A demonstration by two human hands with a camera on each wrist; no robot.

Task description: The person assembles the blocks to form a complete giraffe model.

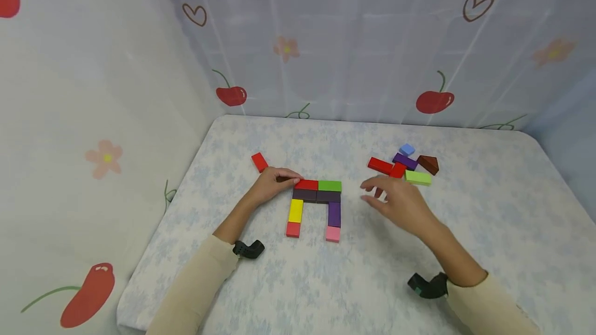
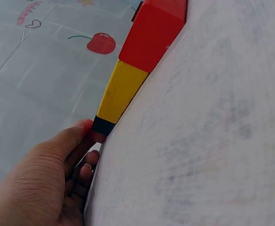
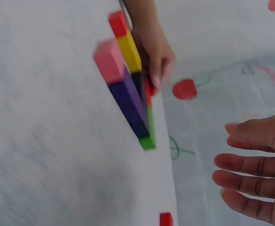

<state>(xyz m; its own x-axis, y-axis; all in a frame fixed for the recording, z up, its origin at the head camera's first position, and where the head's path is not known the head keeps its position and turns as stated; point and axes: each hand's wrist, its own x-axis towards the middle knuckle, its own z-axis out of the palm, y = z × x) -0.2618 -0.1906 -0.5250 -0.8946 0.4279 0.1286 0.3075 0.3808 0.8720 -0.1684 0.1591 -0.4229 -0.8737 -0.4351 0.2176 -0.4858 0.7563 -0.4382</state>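
Note:
On the table, flat blocks lie joined in a shape with two legs. Its top row is a red block (image 1: 306, 184) and a green block (image 1: 329, 185), above two dark blocks (image 1: 304, 195). A yellow block (image 1: 295, 211) with a small red block (image 1: 293, 229) forms the left leg; a purple block (image 1: 334, 214) and a pink block (image 1: 332, 234) form the right. My left hand (image 1: 274, 184) pinches the top red block's left end between thumb and index finger. Nothing is in my right hand (image 1: 402, 204), fingers apart and loosely bent, right of the shape.
Behind my right hand lie loose blocks: red (image 1: 380, 165), purple (image 1: 405, 161), light blue (image 1: 407, 149), brown (image 1: 428, 164) and light green (image 1: 418, 178). Another red block (image 1: 259, 162) lies beyond my left hand. A printed curtain (image 1: 354, 40) hangs along the table's far edge.

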